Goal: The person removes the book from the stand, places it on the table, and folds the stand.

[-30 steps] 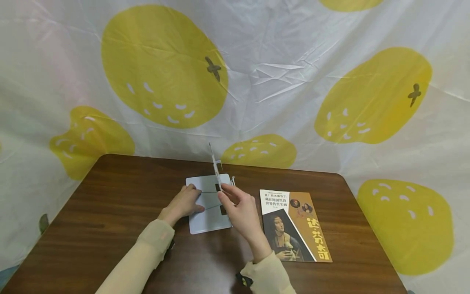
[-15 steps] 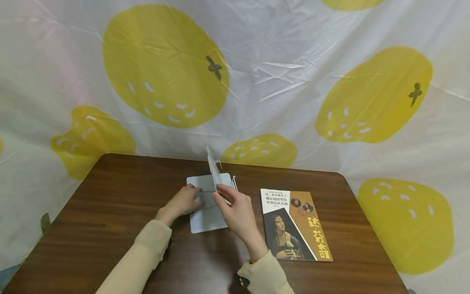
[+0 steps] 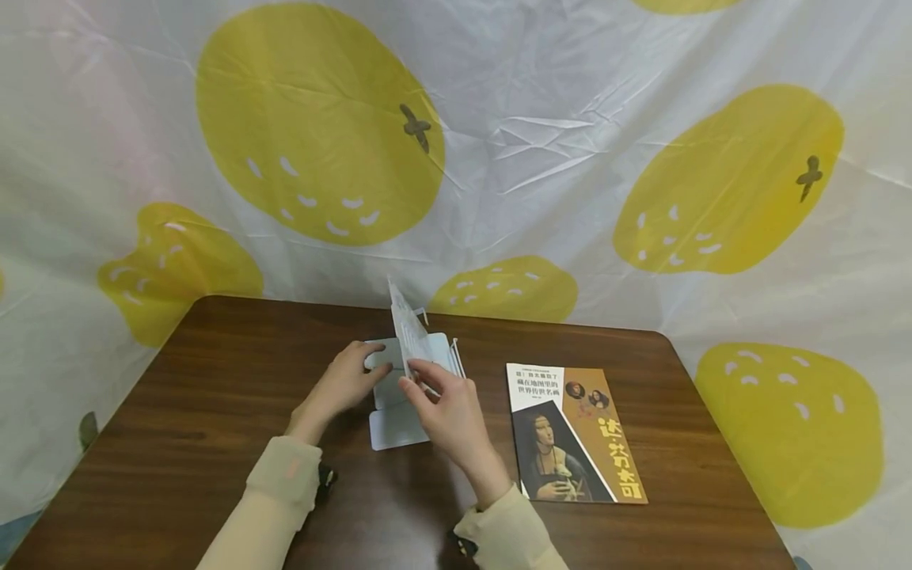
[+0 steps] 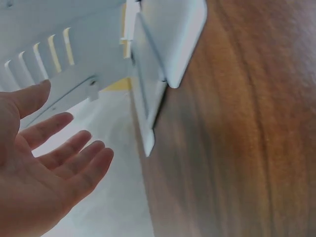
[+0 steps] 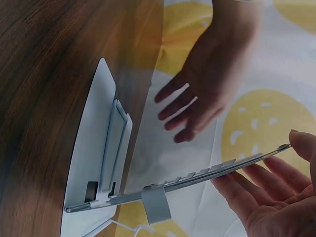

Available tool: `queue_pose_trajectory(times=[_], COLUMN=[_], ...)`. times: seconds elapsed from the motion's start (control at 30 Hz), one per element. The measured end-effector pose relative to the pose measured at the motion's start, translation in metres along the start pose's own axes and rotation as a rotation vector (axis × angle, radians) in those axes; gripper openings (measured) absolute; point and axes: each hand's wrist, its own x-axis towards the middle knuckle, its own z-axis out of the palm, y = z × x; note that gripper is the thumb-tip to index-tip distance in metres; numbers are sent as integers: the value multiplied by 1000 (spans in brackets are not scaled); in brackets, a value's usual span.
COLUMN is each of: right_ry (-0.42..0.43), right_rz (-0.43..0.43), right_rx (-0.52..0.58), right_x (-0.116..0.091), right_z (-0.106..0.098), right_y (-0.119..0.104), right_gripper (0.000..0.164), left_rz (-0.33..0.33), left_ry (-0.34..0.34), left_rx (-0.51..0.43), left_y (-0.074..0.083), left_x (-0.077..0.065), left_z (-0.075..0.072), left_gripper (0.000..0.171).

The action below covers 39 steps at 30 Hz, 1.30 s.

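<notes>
Stand (image 3: 416,340), one; right hand (image 3: 452,408) pinching panel (image 5: 212,175); book (image 3: 575,434), one.

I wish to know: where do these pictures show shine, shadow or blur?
Head view: the table shows a pale sheen and soft shadow, creases in the patterned cloth catch light; left wrist view: the table's wood grain looks soft; right wrist view: the left hand looks dim and somewhat blurred, the white stand sharper.

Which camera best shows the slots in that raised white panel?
The left wrist view: facing the panel, it shows the slots as separate openings. The right wrist view sees the panel nearly edge-on; the head view shows it slanted, slots indistinct.
</notes>
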Motion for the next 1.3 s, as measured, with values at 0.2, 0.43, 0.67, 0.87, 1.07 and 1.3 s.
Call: queue_pose_trajectory(times=[0.2, 0.43, 0.67, 0.87, 1.07, 1.3], right_ry=[5, -2, -9, -9, -11, -9], right_rz=[-72, -114, -123, -123, -143, -134], right_rx=[-153, -263, -295, -306, -298, -329], right_x=[-1, -2, -3, -4, -5, -6], right_z=[7, 15, 20, 23, 27, 30], right_y=[0, -1, 0, -1, -1, -1], right_gripper=[25, 24, 24, 24, 22, 24], left_rz=[4, -16, -38, -82, -116, -144], left_ry=[87, 171, 285, 315, 348, 374], left_rx=[-82, -199, -276, -311, -322, -267], left_y=[1, 9, 19, 26, 35, 41], left_x=[-4, -11, -19, -22, -23, -25], left_z=[-10, -17, -20, -21, -22, -21], left_gripper=[42, 39, 41, 42, 38, 39])
